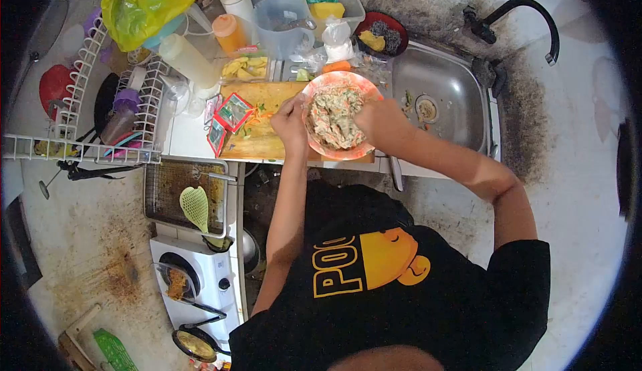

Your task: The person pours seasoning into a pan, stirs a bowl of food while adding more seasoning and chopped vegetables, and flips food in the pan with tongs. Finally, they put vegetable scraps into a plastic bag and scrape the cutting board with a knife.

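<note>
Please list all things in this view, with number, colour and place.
Bowl: one, orange and white, centre
Mixture: one, pale, in bowl
Board: one, brown, beneath bowl
Packets: two, red and green, board's left
Jug: one, clear, back
Containers: several, mixed colours, back
Bag: one, yellow, top left
Rack: one, white, left
Sink: one, grey, right
Faucet: one, black, above sink
Spatula: one, light green, on tray
Stove: one, white, lower left
Shirt: one, black, bottom
Left hand: one, bare, at bowl rim
Right hand: one, bare, in bowl
</note>
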`<action>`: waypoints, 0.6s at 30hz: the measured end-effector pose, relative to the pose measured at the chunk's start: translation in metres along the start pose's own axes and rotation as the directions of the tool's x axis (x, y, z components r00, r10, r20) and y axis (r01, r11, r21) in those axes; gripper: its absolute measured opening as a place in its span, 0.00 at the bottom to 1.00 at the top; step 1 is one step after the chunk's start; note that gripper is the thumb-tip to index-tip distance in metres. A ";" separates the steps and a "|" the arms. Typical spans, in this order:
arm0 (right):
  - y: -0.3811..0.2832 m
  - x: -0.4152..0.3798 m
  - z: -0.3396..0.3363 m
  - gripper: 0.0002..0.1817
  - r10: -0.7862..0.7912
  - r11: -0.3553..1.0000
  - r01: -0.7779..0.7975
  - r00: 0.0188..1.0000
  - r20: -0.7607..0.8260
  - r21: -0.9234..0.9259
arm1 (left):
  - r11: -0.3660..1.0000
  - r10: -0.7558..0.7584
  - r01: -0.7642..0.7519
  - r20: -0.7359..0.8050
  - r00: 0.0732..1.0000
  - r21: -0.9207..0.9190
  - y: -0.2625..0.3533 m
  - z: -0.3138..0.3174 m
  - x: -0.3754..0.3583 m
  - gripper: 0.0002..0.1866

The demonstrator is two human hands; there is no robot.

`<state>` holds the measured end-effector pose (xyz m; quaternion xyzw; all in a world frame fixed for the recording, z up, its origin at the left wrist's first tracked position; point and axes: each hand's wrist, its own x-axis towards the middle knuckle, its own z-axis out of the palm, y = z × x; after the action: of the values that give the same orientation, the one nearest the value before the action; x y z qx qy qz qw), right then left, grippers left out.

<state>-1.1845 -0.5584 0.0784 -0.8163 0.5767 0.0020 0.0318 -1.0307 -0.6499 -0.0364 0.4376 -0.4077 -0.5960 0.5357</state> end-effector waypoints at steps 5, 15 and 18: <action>-0.002 -0.021 0.005 0.05 0.321 0.946 -0.318 0.946 0.039 -0.060 | 0.994 0.104 -0.103 -0.074 0.992 0.021 -0.009 -0.003 -0.005 0.07; 0.005 0.004 -0.010 0.05 0.512 0.859 -0.511 0.855 -0.080 0.027 | 0.984 0.165 -0.149 -0.189 0.968 0.097 -0.004 -0.015 -0.010 0.07; 0.005 0.021 0.039 0.04 0.318 0.948 -0.314 0.932 -0.175 0.051 | 0.970 0.219 -0.194 -0.181 0.959 0.146 -0.004 -0.016 -0.012 0.08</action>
<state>-1.1808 -0.5776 0.0381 -0.7094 0.7009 -0.0734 -0.0123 -1.0159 -0.6382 -0.0439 0.4824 -0.4336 -0.4635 0.6037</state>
